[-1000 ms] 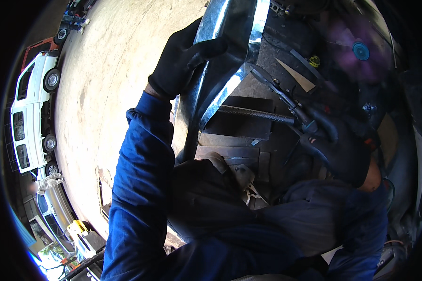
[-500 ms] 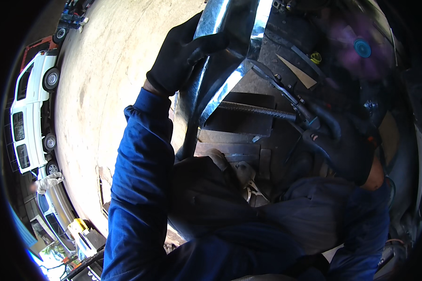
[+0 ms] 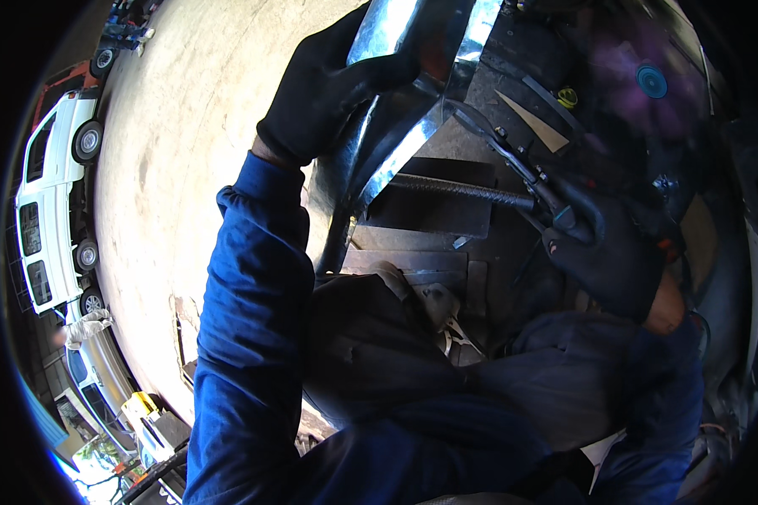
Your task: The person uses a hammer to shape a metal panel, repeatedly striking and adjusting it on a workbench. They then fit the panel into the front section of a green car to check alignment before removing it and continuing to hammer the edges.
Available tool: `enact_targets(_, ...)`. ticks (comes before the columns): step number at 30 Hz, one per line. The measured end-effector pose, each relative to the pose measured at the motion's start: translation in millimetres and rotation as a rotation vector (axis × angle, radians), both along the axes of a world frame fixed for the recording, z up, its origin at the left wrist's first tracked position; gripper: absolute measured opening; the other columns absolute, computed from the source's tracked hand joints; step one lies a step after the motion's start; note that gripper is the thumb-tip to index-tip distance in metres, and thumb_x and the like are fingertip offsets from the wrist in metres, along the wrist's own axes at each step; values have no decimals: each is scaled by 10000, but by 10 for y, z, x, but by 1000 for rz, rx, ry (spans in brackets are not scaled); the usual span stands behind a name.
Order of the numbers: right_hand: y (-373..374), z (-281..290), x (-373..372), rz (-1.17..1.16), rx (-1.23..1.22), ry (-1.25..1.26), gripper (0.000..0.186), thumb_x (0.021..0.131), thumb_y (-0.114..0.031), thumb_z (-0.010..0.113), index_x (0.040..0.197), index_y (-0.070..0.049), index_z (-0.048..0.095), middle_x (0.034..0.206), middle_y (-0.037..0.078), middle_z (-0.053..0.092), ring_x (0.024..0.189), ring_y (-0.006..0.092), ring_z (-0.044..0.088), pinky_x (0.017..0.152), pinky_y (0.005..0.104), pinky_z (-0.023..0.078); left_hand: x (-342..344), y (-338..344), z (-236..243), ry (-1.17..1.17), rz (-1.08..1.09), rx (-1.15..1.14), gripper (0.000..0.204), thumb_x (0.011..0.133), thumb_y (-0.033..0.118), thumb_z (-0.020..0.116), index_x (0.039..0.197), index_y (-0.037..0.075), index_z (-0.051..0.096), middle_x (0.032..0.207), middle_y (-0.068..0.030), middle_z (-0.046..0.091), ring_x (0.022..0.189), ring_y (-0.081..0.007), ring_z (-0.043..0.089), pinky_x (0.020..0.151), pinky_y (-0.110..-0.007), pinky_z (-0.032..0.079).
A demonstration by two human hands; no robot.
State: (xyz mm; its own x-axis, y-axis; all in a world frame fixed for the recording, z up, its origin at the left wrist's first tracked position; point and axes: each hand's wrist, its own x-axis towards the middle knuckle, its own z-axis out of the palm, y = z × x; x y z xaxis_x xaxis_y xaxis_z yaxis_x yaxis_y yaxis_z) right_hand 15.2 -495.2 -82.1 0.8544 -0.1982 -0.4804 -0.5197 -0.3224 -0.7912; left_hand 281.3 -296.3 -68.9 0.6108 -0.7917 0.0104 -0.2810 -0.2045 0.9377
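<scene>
My left hand (image 3: 328,93), in a black glove, is closed around the edge of a shiny bent sheet-metal piece (image 3: 396,139), thumb on its upper face. The piece stands tilted and runs out of view at the top. My right hand (image 3: 611,252), also gloved, is wrapped round a long slim metal tool (image 3: 518,160) with a narrow curved front end, small knobs along its shaft and a teal band. Its exact kind I cannot make out. The tool's tip meets or nearly meets the inner edge of the sheet metal. A ridged bar (image 3: 467,190) lies just below it.
Beneath the bar is a dark rectangular plate (image 3: 434,223). Flat strips (image 3: 408,259) lie before my knees. A pointed tan offcut (image 3: 531,122) and a yellow round item (image 3: 567,98) lie farther right. A white van (image 3: 55,202) stands far left, across the pale floor (image 3: 168,168).
The sheet metal and my left hand have shifted very slightly. The tool's tip stays by the same edge, and a reddish patch now shows on the metal near my left thumb.
</scene>
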Motion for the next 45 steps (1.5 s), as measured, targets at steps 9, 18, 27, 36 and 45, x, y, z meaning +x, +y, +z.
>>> enact_targets(9, 42, -122, -28, 74, -91, -78, 688, 858, -87, 728, 1491, -4, 472, 1307, 172, 613, 1189, 213, 605, 1035, 354, 476, 97, 63, -79, -21, -80, -28, 558, 852, 232, 742, 1334, -10, 601, 1052, -35, 689, 953, -131, 615, 866, -293, 499)
enact_targets(18, 103, -177, -56, 77, -131, -130, 628, 886, -94, 681, 1467, 35, 479, 1218, 187, 651, 1100, 223, 660, 976, 359, 519, 72, 94, -80, 47, -86, -53, 480, 872, 260, 754, 1256, -2, 635, 1054, -53, 702, 967, -149, 630, 885, -301, 500)
enact_targets(27, 115, -196, -47, 53, -73, -127, 687, 868, -97, 754, 1468, 38, 446, 1355, 209, 603, 1253, 254, 606, 1061, 361, 468, 108, 101, -85, 46, -160, -106, 463, 879, 272, 751, 1233, -7, 643, 1078, -74, 711, 1002, -167, 642, 931, -320, 493)
enact_targets(36, 127, -190, -40, 91, -138, -190, 635, 868, -104, 775, 1420, 40, 495, 1291, 187, 645, 1189, 239, 641, 1019, 352, 498, 90, 118, -106, 91, -101, -64, 505, 879, 265, 751, 1283, -11, 629, 1110, -67, 708, 1015, -160, 634, 933, -320, 492)
enact_targets(45, 160, -210, -8, 0, -67, -136, 584, 876, -96, 775, 1397, 33, 543, 1258, 153, 661, 1147, 181, 633, 965, 325, 507, 125, 120, -89, 15, -97, -43, 444, 886, 253, 725, 1239, -5, 643, 1089, -60, 709, 1008, -152, 627, 922, -314, 486)
